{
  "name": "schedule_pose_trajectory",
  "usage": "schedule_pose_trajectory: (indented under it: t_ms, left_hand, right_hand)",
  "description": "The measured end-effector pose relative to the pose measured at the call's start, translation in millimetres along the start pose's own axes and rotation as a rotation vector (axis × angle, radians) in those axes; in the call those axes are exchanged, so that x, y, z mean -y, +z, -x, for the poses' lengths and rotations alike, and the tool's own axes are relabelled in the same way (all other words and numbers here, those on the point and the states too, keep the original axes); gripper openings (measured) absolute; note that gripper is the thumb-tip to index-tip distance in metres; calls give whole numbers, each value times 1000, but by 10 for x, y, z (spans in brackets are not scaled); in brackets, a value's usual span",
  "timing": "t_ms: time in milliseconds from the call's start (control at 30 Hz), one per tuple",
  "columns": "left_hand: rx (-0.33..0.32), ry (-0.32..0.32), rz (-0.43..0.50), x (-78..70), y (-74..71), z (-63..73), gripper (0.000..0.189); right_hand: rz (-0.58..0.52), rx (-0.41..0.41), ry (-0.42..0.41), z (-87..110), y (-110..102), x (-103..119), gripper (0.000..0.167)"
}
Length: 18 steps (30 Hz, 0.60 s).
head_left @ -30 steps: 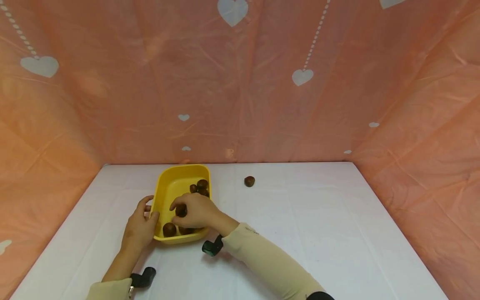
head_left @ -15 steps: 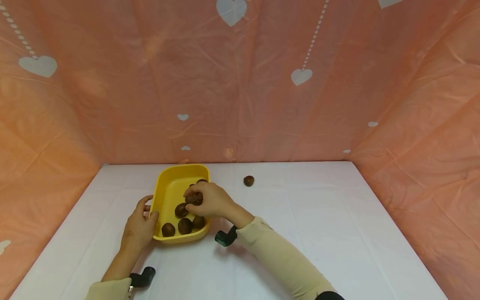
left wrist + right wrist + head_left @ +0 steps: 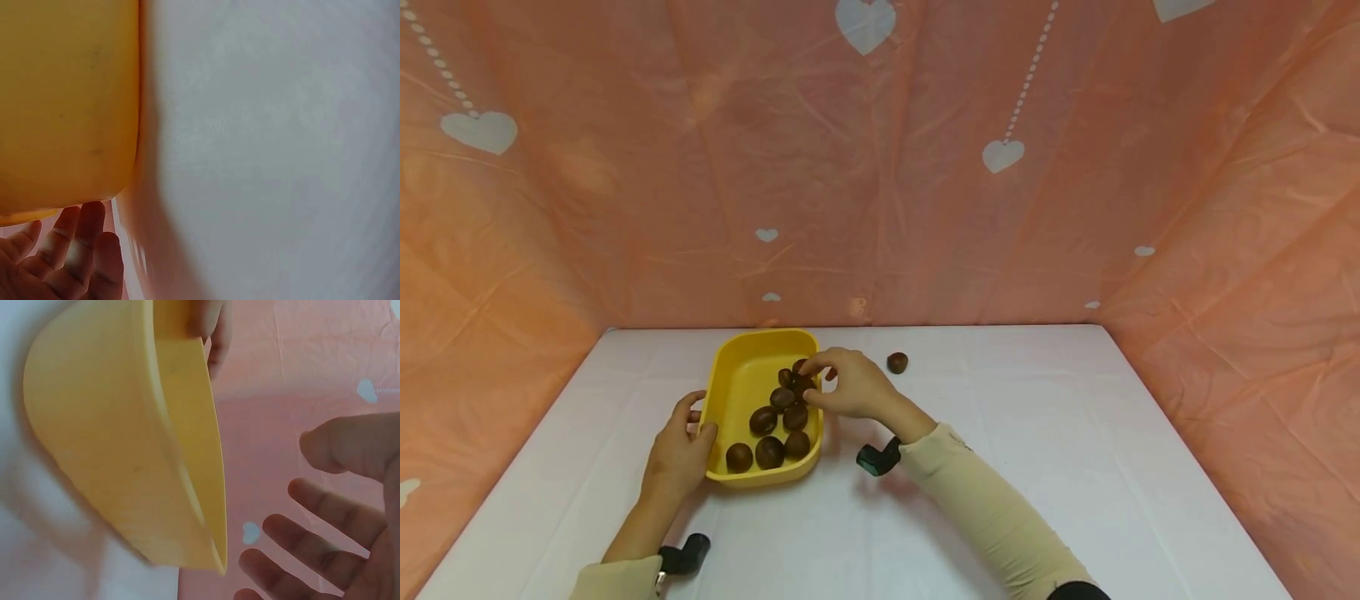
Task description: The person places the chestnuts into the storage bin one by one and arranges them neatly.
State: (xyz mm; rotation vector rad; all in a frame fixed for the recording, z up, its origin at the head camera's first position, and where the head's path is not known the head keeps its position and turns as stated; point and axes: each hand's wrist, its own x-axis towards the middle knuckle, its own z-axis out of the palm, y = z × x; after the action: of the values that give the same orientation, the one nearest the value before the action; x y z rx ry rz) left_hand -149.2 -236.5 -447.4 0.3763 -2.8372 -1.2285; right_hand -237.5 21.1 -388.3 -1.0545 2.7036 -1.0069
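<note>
A yellow plastic tray (image 3: pixel 737 358) stands left of the middle of the white table. Several brown chestnuts (image 3: pixel 763 421) lie in it, along its near end and right side. My left hand (image 3: pixel 677 454) holds the tray's left wall, thumb at the rim; the left wrist view has its fingers (image 3: pixel 81 240) against the outer wall. My right hand (image 3: pixel 853 385) is over the tray's right rim, thumb and forefinger apart above the chestnuts by that wall. In the right wrist view its fingers (image 3: pixel 312 547) are spread with nothing between them. The hand partly covers the far-right chestnuts.
One lone chestnut (image 3: pixel 897 362) lies on the white tabletop (image 3: pixel 1000 450), right of the tray near the back. A pink-orange curtain (image 3: pixel 925 208) with white hearts surrounds the table at the back and sides. Dark wrist devices (image 3: pixel 685 556) are strapped below both hands.
My right hand has moved from inside the tray up and right to its right rim, uncovering several chestnuts. The left hand and the tray have stayed in place.
</note>
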Motion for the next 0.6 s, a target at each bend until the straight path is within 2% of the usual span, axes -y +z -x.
schedule_pose_trajectory:
  t_ms: [367,600]
  left_hand:
    - [4,2,-1,11,0,-12,53]
    - [5,7,1,19,11,-24,54]
  right_hand:
    - [0,-69,5,46,-133,-230,30]
    - [6,-103,57,73,-219,-441,29]
